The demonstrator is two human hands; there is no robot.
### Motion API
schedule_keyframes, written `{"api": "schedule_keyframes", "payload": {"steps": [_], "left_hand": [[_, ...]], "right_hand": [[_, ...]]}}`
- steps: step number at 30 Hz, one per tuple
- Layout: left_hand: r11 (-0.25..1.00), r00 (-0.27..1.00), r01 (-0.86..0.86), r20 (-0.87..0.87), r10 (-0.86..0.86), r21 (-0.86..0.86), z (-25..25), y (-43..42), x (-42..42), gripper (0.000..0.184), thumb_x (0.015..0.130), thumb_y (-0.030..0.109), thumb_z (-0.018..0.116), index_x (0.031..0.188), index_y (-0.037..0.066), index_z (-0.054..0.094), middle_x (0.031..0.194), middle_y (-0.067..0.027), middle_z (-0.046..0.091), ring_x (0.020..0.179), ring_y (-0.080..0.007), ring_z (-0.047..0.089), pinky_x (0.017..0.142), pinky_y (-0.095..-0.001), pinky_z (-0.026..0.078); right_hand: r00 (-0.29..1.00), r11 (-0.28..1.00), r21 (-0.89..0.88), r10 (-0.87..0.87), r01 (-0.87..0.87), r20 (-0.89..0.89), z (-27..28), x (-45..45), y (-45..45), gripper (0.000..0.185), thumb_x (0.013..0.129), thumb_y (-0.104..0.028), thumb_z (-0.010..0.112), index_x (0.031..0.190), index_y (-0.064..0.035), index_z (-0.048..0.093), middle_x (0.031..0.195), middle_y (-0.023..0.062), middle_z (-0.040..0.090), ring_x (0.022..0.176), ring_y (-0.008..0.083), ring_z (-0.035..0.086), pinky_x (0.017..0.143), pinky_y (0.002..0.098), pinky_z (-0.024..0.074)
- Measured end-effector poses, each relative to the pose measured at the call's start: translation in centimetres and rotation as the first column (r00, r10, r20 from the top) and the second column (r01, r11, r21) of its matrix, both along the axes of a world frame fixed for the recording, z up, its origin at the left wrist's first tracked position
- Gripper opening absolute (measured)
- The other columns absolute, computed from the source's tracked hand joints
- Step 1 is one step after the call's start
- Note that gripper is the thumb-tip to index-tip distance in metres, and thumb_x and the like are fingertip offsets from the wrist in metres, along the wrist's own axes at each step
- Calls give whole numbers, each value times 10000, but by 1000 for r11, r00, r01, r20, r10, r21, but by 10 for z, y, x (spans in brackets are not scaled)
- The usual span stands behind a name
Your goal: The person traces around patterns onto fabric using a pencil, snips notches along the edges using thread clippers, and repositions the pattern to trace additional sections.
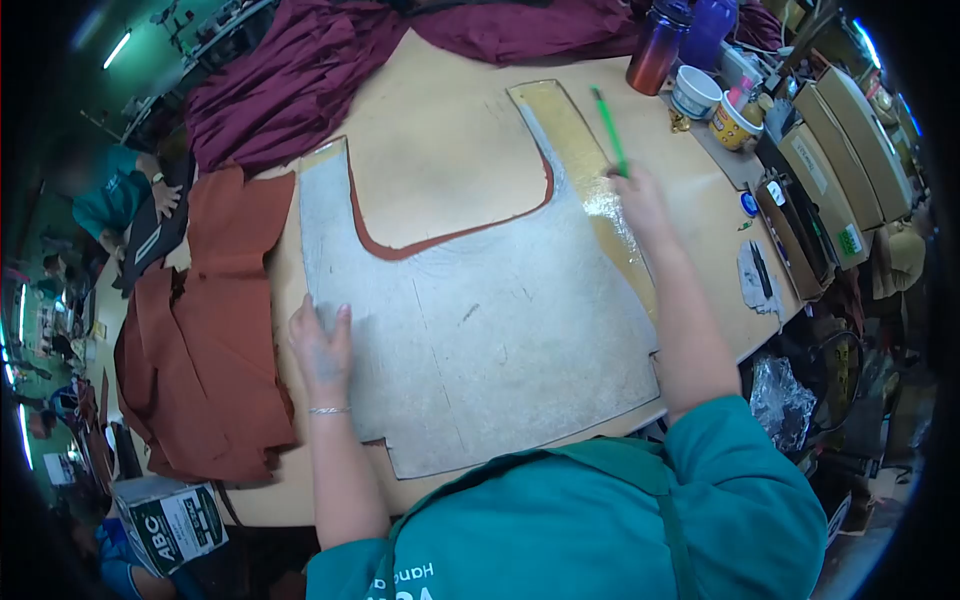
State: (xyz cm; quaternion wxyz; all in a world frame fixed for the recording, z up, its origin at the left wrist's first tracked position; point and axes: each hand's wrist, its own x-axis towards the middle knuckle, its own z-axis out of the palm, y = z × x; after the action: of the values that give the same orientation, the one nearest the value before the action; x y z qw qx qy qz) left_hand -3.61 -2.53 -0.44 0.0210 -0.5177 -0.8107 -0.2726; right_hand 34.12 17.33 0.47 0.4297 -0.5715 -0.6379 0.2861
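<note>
A large pale grey template [500, 310] with a U-shaped cutout and yellowish taped arms lies flat on the table. Reddish-brown leather shows from under it along the cutout. My left hand [322, 350] rests at the template's left edge, thumb and fingers apart. Over the right taped arm, my right hand [642, 208] is closed on the lower end of a slim green pen [610, 130], which points up and away from me. Its tip is too small to make out. More brown leather [215, 350] lies in loose folds left of the template.
Maroon cloth [290, 75] is heaped along the table's far side. At the far right stand a red-brown bottle [660, 45], white tubs [695, 92] and cardboard boxes [835, 160]. Another person's hand [167, 198] rests on dark material at left. A labelled tin [175, 525] stands lower left.
</note>
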Motion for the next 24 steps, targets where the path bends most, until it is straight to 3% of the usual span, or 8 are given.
{"api": "schedule_keyframes", "payload": {"steps": [3,4,6,11,13,16,24], "left_hand": [[995,947,-93,305,102,-41,12,-27,-4,533,744,239,678,1135,-65,481,1009,-196,532,891,-264,557,778,-356,460],[995,944,-90,316,97,-38,11,-32,-5,512,740,227,682,1118,-63,493,966,-181,546,854,-249,564,746,-345,467],[996,939,-87,330,91,-27,4,-36,-10,471,733,204,689,1084,-58,517,881,-149,572,781,-219,580,682,-321,481],[990,960,-131,241,140,-54,-4,-33,-21,486,691,270,709,1036,-36,555,817,-129,593,766,-228,583,702,-335,473],[984,942,-151,288,172,-96,-9,-30,-28,506,671,296,717,1025,-32,565,815,-130,596,762,-233,585,710,-339,471],[980,913,-150,362,189,-133,-12,-26,-34,526,648,316,728,1010,-35,576,820,-134,603,761,-233,586,716,-338,471],[979,863,-170,463,203,-113,-11,-17,-36,539,615,310,763,970,-52,580,826,-105,603,725,-182,569,678,-292,476]], "right_hand": [[953,991,-117,-21,59,302,17,40,-29,168,774,-139,557,842,11,592,780,168,609,733,270,591,689,349,453],[909,991,-119,-5,60,416,16,46,-38,182,765,-151,574,838,14,592,778,174,608,738,280,594,692,351,454],[905,991,-129,38,19,424,4,56,-47,200,749,-163,600,837,16,591,782,183,606,741,287,596,690,352,455],[930,990,-138,42,9,366,-10,53,-52,238,724,-176,639,843,22,587,781,186,604,742,301,594,689,358,457],[932,993,-114,17,26,362,-10,53,-53,251,718,-179,648,849,25,584,775,182,604,737,299,594,686,360,457],[863,992,-79,-46,99,503,-7,51,-55,270,707,-180,660,861,28,580,775,175,608,734,294,596,684,359,459],[896,987,-129,-31,98,443,-11,51,-53,323,672,-190,690,884,28,582,794,197,606,764,318,595,700,375,457]]}}
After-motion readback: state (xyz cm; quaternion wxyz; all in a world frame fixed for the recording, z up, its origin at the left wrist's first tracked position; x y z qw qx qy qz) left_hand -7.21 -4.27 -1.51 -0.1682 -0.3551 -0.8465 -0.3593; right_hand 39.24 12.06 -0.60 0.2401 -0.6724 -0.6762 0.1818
